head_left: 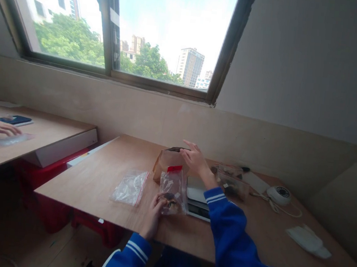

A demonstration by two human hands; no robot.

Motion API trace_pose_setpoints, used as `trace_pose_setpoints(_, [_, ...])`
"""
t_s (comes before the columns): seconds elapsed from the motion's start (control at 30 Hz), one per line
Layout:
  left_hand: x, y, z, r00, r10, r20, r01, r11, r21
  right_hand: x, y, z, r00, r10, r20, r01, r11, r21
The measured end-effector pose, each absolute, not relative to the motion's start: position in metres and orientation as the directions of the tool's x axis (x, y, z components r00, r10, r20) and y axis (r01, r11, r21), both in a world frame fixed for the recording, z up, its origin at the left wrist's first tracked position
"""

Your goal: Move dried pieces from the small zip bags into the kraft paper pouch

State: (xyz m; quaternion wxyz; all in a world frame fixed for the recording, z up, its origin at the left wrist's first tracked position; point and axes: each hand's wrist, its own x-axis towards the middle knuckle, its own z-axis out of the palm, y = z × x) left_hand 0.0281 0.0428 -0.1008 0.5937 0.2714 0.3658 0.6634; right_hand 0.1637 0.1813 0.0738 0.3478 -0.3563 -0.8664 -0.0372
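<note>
My left hand grips the lower left side of a clear plastic bag with a red strip at its top. Dark and yellowish pieces, too small to name, lie in the bottom of this bag. Just behind it stands a brown paper bag with its dark mouth facing up. Over the right side of that mouth is my right hand, fingers spread and nothing visible in them. Whether it touches the paper is unclear. A flat scale sits under my right forearm, partly covered.
Left of the bags lie empty clear zip bags. Filled clear bags, a white dome camera with its cable, and a crumpled white wrapper are on the right. A co-worker's hand is at the left table.
</note>
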Motion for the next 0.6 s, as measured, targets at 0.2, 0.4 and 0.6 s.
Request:
trace_pose_setpoints(0.2, [0.029, 0.042, -0.097, -0.176, 0.983, -0.061, -0.579, -0.053, 0.813, 0.171, 0.167, 0.067, -0.209, 0.657, 0.724, 0.461, 0.719, -0.519])
trace_pose_setpoints(0.4, [0.030, 0.040, -0.092, -0.135, 0.990, -0.032, -0.604, -0.057, 0.795, 0.200, 0.139, 0.037, -0.473, 0.859, 0.196, 0.207, 0.324, -0.923])
trace_pose_setpoints(0.6, [0.030, 0.038, -0.089, -0.143, 0.990, 0.005, -0.602, -0.091, 0.793, 0.204, 0.112, 0.009, -0.620, 0.784, -0.008, 0.366, 0.280, -0.888])
